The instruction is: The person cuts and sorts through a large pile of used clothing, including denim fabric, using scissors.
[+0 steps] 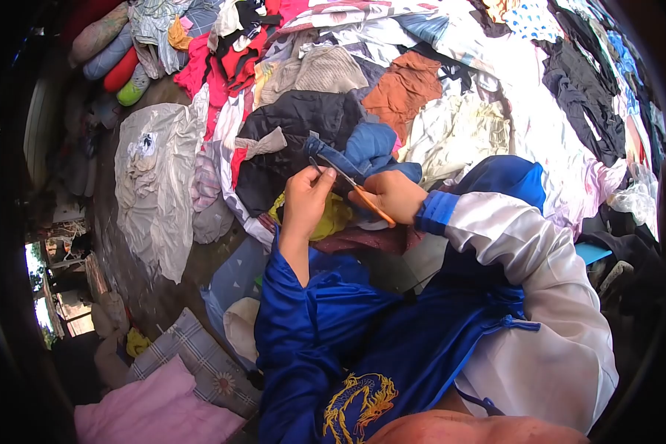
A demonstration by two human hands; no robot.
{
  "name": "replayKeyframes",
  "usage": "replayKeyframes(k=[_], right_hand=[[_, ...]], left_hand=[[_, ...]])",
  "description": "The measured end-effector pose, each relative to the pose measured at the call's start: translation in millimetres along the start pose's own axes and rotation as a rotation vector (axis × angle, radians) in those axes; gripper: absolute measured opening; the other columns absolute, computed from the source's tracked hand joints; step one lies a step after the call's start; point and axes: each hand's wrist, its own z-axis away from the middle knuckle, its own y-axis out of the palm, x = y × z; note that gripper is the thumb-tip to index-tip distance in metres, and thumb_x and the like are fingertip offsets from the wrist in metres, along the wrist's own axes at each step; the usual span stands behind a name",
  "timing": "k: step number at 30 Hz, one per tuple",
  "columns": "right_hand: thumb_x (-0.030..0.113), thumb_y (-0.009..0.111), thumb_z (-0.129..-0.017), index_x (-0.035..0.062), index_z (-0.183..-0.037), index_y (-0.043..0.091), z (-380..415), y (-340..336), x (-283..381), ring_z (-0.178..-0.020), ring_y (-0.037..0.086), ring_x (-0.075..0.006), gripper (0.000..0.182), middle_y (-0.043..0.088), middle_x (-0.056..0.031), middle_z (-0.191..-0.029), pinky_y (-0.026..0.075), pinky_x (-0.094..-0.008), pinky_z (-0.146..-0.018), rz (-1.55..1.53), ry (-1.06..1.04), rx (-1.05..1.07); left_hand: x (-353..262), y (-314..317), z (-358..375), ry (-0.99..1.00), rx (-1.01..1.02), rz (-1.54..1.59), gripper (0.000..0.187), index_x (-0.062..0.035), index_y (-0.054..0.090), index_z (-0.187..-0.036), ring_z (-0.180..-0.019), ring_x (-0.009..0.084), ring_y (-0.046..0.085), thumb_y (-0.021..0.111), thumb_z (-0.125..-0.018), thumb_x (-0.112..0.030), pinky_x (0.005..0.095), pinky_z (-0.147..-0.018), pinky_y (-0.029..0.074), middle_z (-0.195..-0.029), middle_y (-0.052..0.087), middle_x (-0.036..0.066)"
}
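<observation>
My left hand is closed, with thumb and fingertips pinched at the end of a blue garment, which looks like denim. My right hand is wrapped around orange-handled scissors. Their dark metal blades point up and left, lying against the blue strip close to my left fingertips. Part of the handle is hidden by my right fingers. Beneath the hands are a black garment and a yellow cloth.
A large heap of mixed clothes spreads ahead and right, including a rust-brown cloth and a cream garment. A whitish sheet lies on the floor at left. Stuffed bundles stand at upper left; pink cloth is at lower left.
</observation>
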Motion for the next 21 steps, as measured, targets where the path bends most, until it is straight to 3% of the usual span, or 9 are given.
replayKeyframes(k=[1,3,7,10,21], right_hand=[[0.058,0.055,-0.094,-0.0029,-0.071,0.067,0,0,0,-0.047,0.063,-0.0187,0.066,0.063,-0.0129,-0.058,0.049,-0.0337,-0.050,0.054,-0.035,-0.025],[0.058,0.055,-0.094,-0.0015,-0.072,0.065,2,-2,6,-0.046,0.061,-0.0178,0.064,0.063,-0.0117,-0.058,0.048,-0.0325,-0.048,-0.092,0.096,0.072],[0.058,0.054,-0.094,0.0025,-0.076,0.062,0,0,10,-0.042,0.058,-0.0150,0.059,0.059,-0.0076,-0.058,0.046,-0.0280,-0.041,-0.528,0.291,0.192],[0.058,0.054,-0.094,0.0049,-0.080,0.057,4,4,13,-0.041,0.057,-0.0130,0.055,0.055,-0.0041,-0.058,0.043,-0.0241,-0.037,-0.709,0.275,0.222],[0.056,0.050,-0.097,0.0067,-0.079,0.055,10,9,16,-0.039,0.052,-0.0117,0.053,0.051,-0.0022,-0.053,0.036,-0.0227,-0.035,-0.865,0.213,0.067]], left_hand=[[0,-1,0,0.055,-0.019,-0.055,0.020,0.0021,0.068,-0.096,-0.077,0.0070,0.058,0.063,-0.097,-0.017,0.0239,-0.070,0.047,-0.089,0.067,0.004],[1,-2,-1,0.163,-0.056,-0.166,0.018,0.0017,0.069,-0.101,-0.080,0.0072,0.058,0.062,-0.097,-0.015,0.0235,-0.073,0.046,-0.089,0.067,0.003],[-8,23,0,0.049,-0.110,0.460,0.018,0.0036,0.066,-0.107,-0.079,0.0091,0.059,0.056,-0.099,-0.009,0.0255,-0.077,0.048,-0.090,0.065,0.003],[-4,34,-6,0.088,-0.108,0.736,0.022,0.0048,0.061,-0.115,-0.083,0.0115,0.061,0.049,-0.101,-0.006,0.0309,-0.085,0.052,-0.096,0.065,0.006],[-11,50,-4,0.179,-0.073,0.391,0.021,0.0042,0.060,-0.108,-0.094,0.0166,0.067,0.045,-0.102,-0.009,0.0308,-0.082,0.054,-0.105,0.067,0.011]])
